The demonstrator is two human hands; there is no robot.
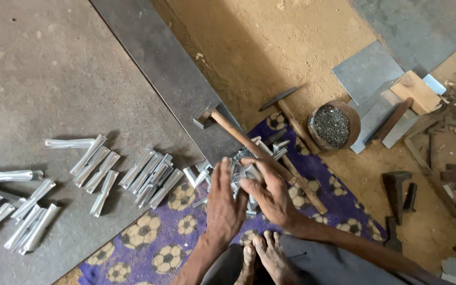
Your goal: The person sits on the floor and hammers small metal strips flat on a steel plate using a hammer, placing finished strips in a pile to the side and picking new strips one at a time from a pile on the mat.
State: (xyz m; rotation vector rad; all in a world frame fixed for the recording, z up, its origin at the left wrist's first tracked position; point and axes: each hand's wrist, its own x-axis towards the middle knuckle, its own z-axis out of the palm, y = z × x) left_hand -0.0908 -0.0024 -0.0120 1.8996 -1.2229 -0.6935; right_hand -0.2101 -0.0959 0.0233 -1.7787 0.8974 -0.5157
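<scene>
Both hands are brought together near the centre of the view, low in the frame. The left hand [222, 203] is extended forward with the palm turned inward toward the right; its fingers [221, 171] are straight, held close together and pointing to the far side. The right hand [270, 195] sits just beside it, back of the hand upward, fingers [249, 170] curled and bent toward the left hand, fingertips touching or nearly touching it. Both forearms are bare. The left forearm rises from the near edge, roughly upright. The right forearm enters from the near right and runs diagonally. Two bare feet [264, 257] lie together below the wrists, toes pointing far.
</scene>
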